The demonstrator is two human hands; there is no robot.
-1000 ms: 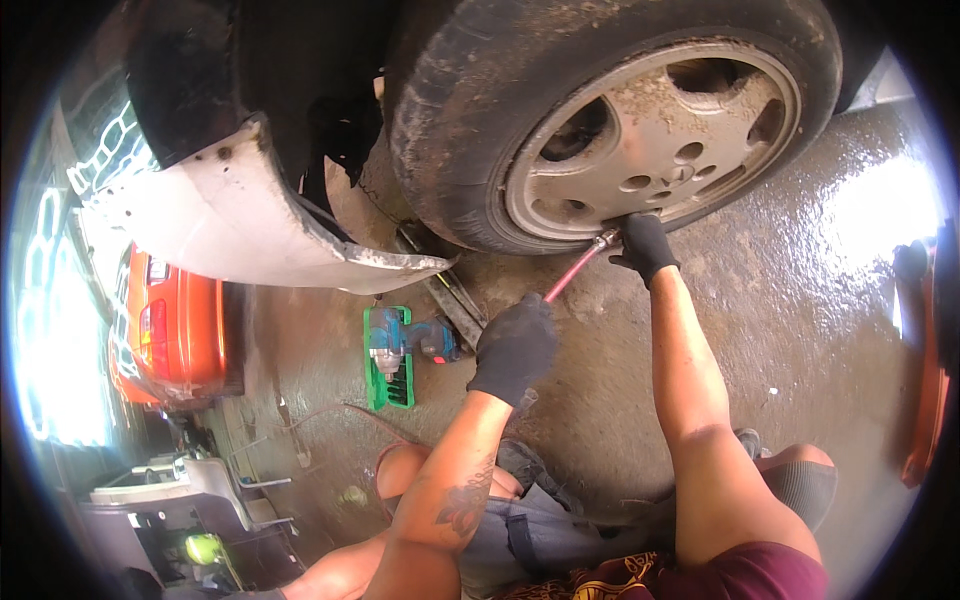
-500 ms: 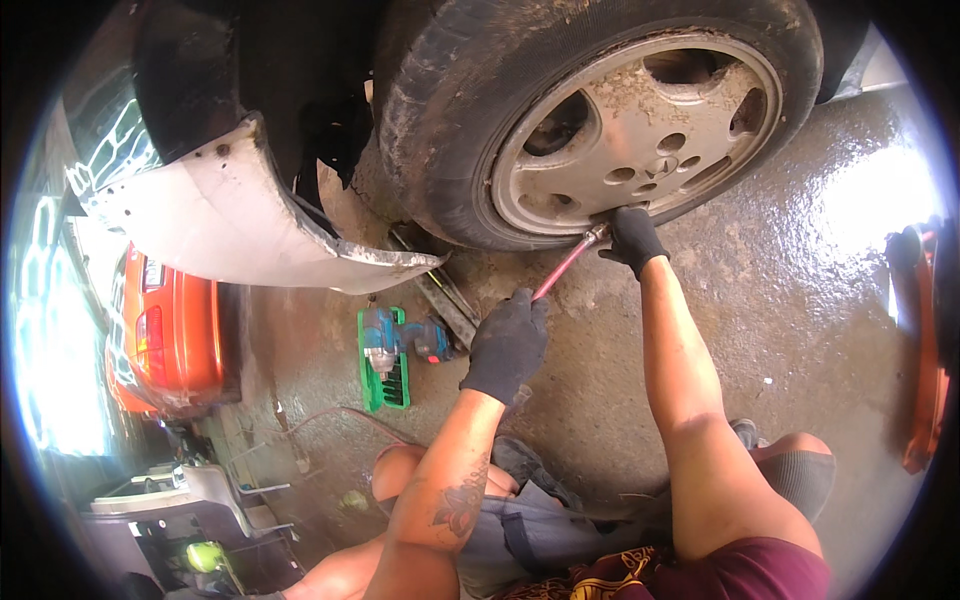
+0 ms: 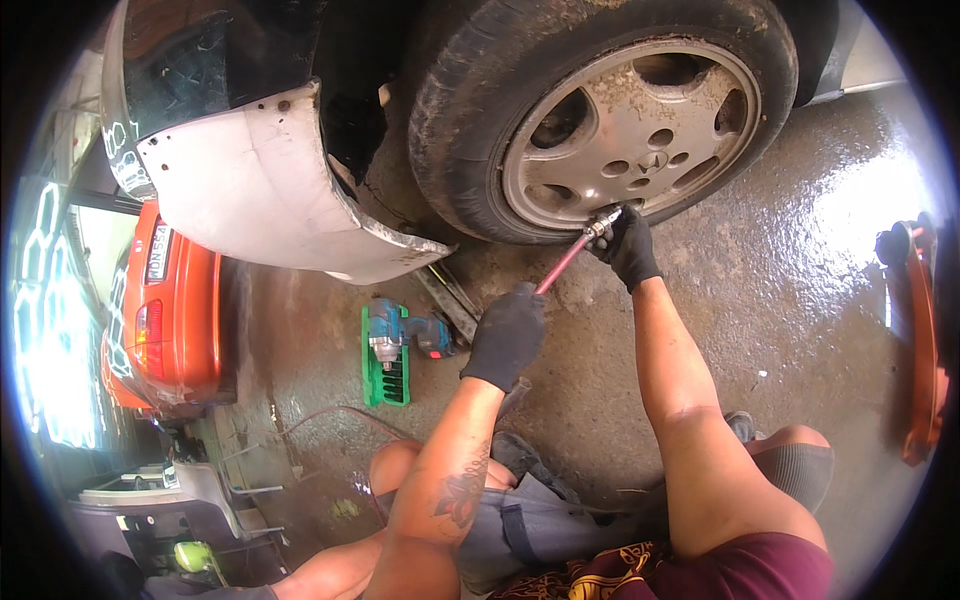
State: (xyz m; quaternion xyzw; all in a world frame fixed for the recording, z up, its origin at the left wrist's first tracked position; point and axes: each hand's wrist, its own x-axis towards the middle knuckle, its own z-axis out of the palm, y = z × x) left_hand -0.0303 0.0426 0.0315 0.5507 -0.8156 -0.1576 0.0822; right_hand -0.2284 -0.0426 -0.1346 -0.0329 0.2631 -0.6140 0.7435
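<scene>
My left hand [image 3: 505, 335], in a dark glove, is closed around the handle end of a long socket wrench [image 3: 562, 266] with a pinkish-red shaft and a shiny metal head. My gloved right hand [image 3: 632, 250] has its fingers curled round that head, at the lower edge of a dirty alloy wheel [image 3: 615, 100]. Its fingers partly hide the head's end and the wheel opening beside it, so I cannot tell whether it sits on a bolt. The tyre [image 3: 455, 130] around the wheel is dusty and black.
A blue cordless impact wrench [image 3: 387, 335] lies across a green socket tray [image 3: 403, 396], left of my left hand. A white bumper panel [image 3: 250, 190] juts out beside the tyre. An orange car [image 3: 185, 310] is at left, an orange jack [image 3: 922, 360] at far right. The concrete floor looks wet.
The wrench head has shifted slightly right and up, and more of it shows. My right fingers have moved from the wheel onto the head. My left hand keeps its grip; the view has shifted slightly.
</scene>
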